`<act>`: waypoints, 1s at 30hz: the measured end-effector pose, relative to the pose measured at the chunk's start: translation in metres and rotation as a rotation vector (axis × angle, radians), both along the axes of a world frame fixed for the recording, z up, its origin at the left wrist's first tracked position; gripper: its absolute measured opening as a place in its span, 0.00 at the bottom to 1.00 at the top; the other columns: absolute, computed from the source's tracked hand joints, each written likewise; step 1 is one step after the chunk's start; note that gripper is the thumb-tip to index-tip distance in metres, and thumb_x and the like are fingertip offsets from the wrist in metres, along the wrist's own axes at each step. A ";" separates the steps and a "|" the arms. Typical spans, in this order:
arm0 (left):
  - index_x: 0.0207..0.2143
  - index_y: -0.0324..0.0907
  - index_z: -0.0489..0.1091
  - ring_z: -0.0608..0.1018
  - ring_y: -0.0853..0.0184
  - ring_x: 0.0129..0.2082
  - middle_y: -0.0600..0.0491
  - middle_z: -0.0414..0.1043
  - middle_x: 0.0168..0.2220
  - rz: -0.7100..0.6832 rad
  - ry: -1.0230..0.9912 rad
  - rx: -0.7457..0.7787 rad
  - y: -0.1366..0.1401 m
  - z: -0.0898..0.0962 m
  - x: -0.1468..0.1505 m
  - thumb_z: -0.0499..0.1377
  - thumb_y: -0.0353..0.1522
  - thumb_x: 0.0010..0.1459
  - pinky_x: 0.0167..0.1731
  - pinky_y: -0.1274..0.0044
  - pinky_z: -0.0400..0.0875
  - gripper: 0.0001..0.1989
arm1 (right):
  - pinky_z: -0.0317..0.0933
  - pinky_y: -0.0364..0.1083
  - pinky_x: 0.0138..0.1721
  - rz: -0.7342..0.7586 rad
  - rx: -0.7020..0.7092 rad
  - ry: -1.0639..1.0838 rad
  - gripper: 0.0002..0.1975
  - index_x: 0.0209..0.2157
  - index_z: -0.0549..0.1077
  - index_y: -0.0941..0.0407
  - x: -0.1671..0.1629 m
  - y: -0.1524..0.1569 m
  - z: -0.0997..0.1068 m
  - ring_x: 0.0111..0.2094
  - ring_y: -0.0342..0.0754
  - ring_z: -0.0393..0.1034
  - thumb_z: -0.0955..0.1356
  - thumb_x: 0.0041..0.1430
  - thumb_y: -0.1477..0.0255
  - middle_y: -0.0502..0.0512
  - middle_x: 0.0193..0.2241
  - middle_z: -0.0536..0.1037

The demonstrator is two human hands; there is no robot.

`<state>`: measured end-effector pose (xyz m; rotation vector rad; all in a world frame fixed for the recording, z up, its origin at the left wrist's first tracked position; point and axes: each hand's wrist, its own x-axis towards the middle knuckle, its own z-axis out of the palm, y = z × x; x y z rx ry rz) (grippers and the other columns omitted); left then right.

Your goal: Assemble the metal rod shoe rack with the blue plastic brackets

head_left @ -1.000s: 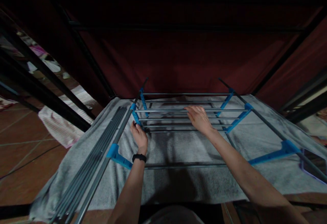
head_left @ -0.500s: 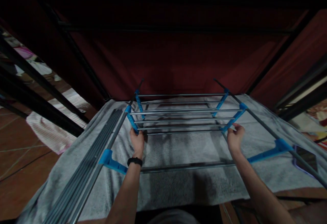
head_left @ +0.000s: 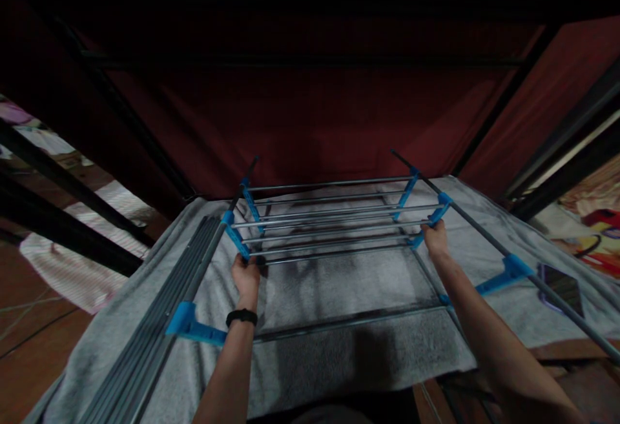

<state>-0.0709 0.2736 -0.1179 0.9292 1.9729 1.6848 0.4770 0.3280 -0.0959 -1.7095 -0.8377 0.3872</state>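
A metal tube rack [head_left: 320, 238] with blue plastic connectors lies on a grey cloth, several rods running crosswise between its two long side tubes. My left hand [head_left: 246, 277], a black band at its wrist, is closed around the lower end of the left blue connector [head_left: 236, 237]. On the other side my right hand [head_left: 434, 237] grips the matching right blue connector [head_left: 438, 214], with some fingers hidden behind it. Nearer to me, a left blue bracket [head_left: 194, 326] and a right blue bracket [head_left: 506, 273] join a single crosswise rod [head_left: 349, 324].
A bundle of loose grey tubes [head_left: 155, 321] lies left of the rack. A phone [head_left: 560, 290] rests on the grey cloth [head_left: 334, 359] at the right, partly under a side tube. Dark bars and a red sheet [head_left: 310, 121] stand behind. Striped fabric [head_left: 77, 250] lies at left.
My right hand has moved up from the connector's lower end and closed on it. My left hand stays at the left connector. The whole view has shifted slightly.
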 end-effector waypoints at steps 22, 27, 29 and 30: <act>0.31 0.45 0.64 0.75 0.64 0.31 0.56 0.69 0.27 0.080 0.149 -0.087 0.039 0.001 -0.010 0.58 0.25 0.52 0.39 0.71 0.73 0.07 | 0.66 0.55 0.50 0.020 -0.075 -0.172 0.13 0.39 0.73 0.54 -0.003 0.063 0.015 0.42 0.56 0.73 0.66 0.50 0.69 0.56 0.33 0.78; 0.30 0.45 0.64 0.75 0.65 0.30 0.56 0.69 0.27 0.084 0.189 -0.077 0.036 -0.002 -0.008 0.58 0.23 0.52 0.39 0.72 0.72 0.08 | 0.67 0.55 0.52 0.034 -0.119 -0.203 0.12 0.40 0.73 0.54 -0.004 0.072 0.015 0.44 0.56 0.74 0.66 0.52 0.70 0.58 0.36 0.79; 0.30 0.45 0.64 0.74 0.65 0.29 0.56 0.69 0.27 0.081 0.198 -0.077 0.036 0.000 -0.008 0.58 0.24 0.53 0.38 0.72 0.72 0.08 | 0.67 0.55 0.53 0.040 -0.118 -0.203 0.12 0.40 0.73 0.54 -0.005 0.074 0.013 0.44 0.56 0.74 0.66 0.51 0.70 0.58 0.36 0.79; 0.30 0.45 0.63 0.73 0.65 0.29 0.56 0.68 0.26 0.078 0.197 -0.076 0.037 0.001 -0.008 0.58 0.24 0.53 0.37 0.72 0.71 0.08 | 0.66 0.55 0.53 0.040 -0.119 -0.203 0.12 0.40 0.73 0.54 -0.005 0.076 0.012 0.45 0.56 0.74 0.67 0.51 0.71 0.58 0.36 0.79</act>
